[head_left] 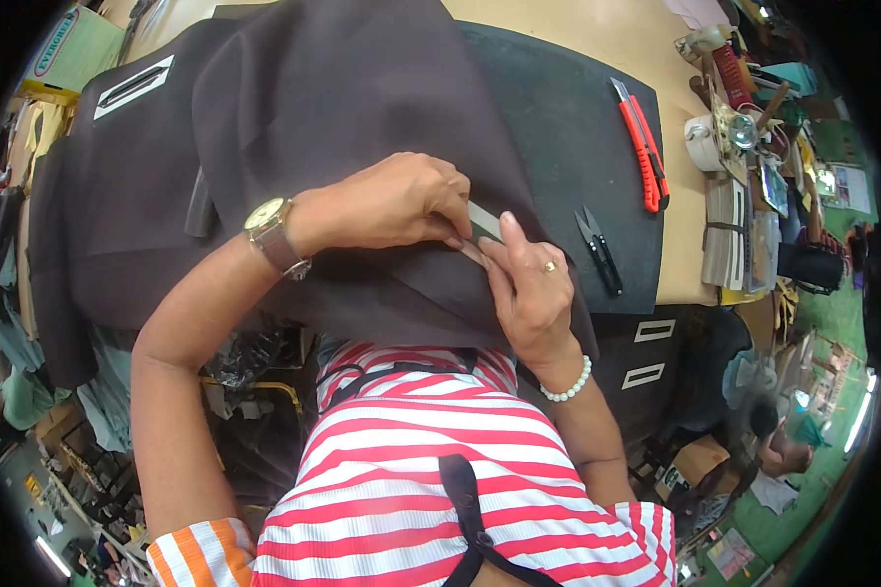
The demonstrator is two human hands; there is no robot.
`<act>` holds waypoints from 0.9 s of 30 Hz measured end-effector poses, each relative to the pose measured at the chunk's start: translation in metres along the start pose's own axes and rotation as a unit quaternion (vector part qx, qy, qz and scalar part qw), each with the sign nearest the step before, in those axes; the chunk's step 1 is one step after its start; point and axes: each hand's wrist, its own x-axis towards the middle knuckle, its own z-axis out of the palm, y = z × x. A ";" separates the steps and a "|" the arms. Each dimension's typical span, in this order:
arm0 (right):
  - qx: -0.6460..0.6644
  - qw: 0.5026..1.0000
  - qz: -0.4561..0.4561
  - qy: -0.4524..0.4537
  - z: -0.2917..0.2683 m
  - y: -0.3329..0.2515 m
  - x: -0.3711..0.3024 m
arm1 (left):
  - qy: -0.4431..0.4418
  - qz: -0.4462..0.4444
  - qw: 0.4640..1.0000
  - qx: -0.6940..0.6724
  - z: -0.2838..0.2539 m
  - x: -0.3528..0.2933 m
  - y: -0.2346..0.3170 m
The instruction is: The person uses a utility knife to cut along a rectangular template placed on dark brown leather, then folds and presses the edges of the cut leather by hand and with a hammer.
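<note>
A large dark brown piece of cloth point(343, 88) covers much of the table and hangs over its near edge. Into it is set a pale strip point(486, 221), right between my two hands. My left hand point(406, 203), with a watch on its wrist, has its fingers pinched on the cloth at the strip's near end. Close beside it, my right hand point(536, 293) grips the cloth just below the strip, its thumb raised; a ring and a beaded bracelet are on it. The fingertips partly hide the spot they hold.
On a dark cutting mat point(548, 108) to the right lie a red utility knife point(642, 147) and black thread snips point(599, 252). Tools and a white cup point(700, 144) crowd the table's right edge. A white-framed slit point(134, 88) shows in the cloth at far left.
</note>
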 end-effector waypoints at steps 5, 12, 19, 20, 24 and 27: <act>-0.037 0.990 -0.087 -0.102 -0.022 0.007 -0.009 | 0.052 0.041 0.997 0.028 0.004 -0.008 -0.001; -0.072 0.989 -0.087 -0.099 -0.040 0.003 -0.021 | 0.070 0.072 0.994 0.053 0.006 -0.010 -0.004; -0.070 0.980 0.167 -0.080 -0.033 -0.001 -0.008 | 0.065 0.094 0.990 0.078 0.005 -0.009 -0.004; -0.108 0.976 0.171 -0.083 -0.031 0.000 -0.010 | 0.066 0.096 0.990 0.079 0.005 -0.009 -0.004; -0.206 0.953 0.182 -0.128 -0.021 -0.007 -0.003 | 0.067 0.095 0.991 0.073 0.007 -0.011 -0.006; -0.220 0.950 0.180 -0.129 0.004 -0.014 0.011 | 0.057 0.089 0.990 0.093 0.003 -0.012 -0.005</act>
